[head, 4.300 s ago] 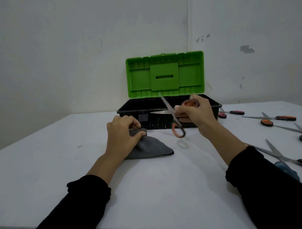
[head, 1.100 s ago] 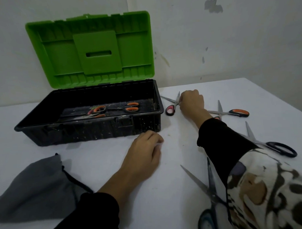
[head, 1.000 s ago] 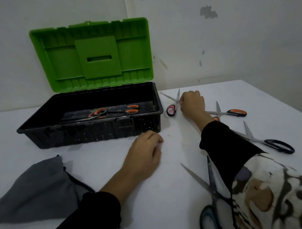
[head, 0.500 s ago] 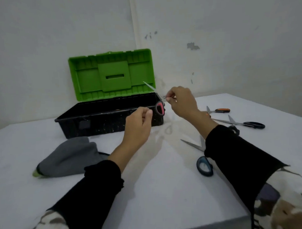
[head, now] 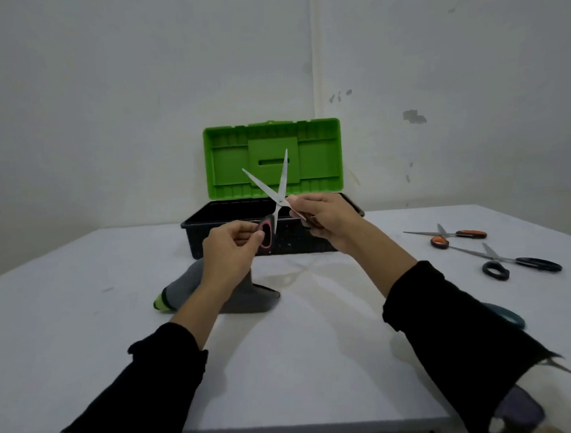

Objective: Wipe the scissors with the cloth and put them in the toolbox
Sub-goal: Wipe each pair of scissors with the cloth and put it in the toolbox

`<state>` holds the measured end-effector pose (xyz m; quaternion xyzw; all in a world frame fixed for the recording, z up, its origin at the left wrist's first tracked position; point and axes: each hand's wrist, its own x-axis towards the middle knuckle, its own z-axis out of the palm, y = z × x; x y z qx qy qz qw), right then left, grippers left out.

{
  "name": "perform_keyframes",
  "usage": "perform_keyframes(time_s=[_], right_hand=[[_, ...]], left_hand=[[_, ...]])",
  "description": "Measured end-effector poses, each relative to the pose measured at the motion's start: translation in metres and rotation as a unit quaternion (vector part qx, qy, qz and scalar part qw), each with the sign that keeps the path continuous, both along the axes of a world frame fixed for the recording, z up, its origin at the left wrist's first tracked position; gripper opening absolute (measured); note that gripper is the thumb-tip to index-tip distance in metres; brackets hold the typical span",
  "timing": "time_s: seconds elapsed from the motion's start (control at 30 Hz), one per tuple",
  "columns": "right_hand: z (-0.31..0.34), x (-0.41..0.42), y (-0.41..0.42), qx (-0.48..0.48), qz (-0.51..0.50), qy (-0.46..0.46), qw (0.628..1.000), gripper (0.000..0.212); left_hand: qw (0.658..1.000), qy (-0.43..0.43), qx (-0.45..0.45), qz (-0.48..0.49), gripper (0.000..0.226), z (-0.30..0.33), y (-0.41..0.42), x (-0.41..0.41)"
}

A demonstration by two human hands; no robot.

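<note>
Item: pink-handled scissors [head: 275,202], held in the air in front of the toolbox [head: 278,239], above the table [head: 299,361]. Blades were spread in a V, tips pointing up and away from the person, seen against the green lid [head: 321,156]; the long axis ran from the handles, low and near, up to the tips, high and far. The pivot sat between the two hands.

Left hand [head: 228,250]: fingers curled, pinching the pink loop at its lower left. Right hand [head: 323,220]: fingers closed round the other handle, which was mostly hidden in the grip. Each hand held one handle, so neither was free.

Cloth [head: 215,293]: grey with a green edge, lying on the table directly below the left forearm, apart from the scissors. It lay nearer the left hand than the right. Judged: wiping had not yet begun on this pair; the left hand would have to let go its loop and drop to the cloth while the right kept the scissors.

Other scissors: an orange-handled pair [head: 453,234] and a black-handled pair [head: 519,263] lay on the table to the right, well apart from both hands.
</note>
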<state>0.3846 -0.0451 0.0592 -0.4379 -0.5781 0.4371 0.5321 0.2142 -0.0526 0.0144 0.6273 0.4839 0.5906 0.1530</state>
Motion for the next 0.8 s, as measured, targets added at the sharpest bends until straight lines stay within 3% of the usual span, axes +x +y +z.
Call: perform_keyframes(time_s=[0.13,0.33,0.47,0.6,0.73,0.8], right_hand=[[-0.005,-0.029,0.009,-0.077,0.02,0.118,0.99,0.005],[-0.031,-0.061,0.017,-0.162,-0.027,0.313,0.935,0.013],[-0.04,-0.062,0.013,-0.172,-0.079,0.346,0.919,0.022],[-0.043,-0.051,0.013,-0.163,-0.078,0.33,0.926,0.029],[-0.044,-0.045,0.014,-0.164,-0.061,0.34,0.924,0.015],[-0.042,-0.041,0.014,-0.163,-0.043,0.356,0.919,0.01]], left_hand=[[1.0,-0.022,0.014,0.003,0.009,0.0,-0.002,-0.025],[0.999,0.011,0.0,-0.034,0.013,-0.013,0.0,-0.04],[0.974,0.196,-0.018,-0.11,0.02,-0.02,-0.004,-0.046],[0.892,0.43,-0.031,-0.136,0.026,-0.019,-0.014,-0.05],[0.85,0.517,-0.016,-0.098,0.037,-0.015,-0.014,-0.051],[0.826,0.56,0.028,-0.059,0.025,-0.014,-0.012,-0.053]])
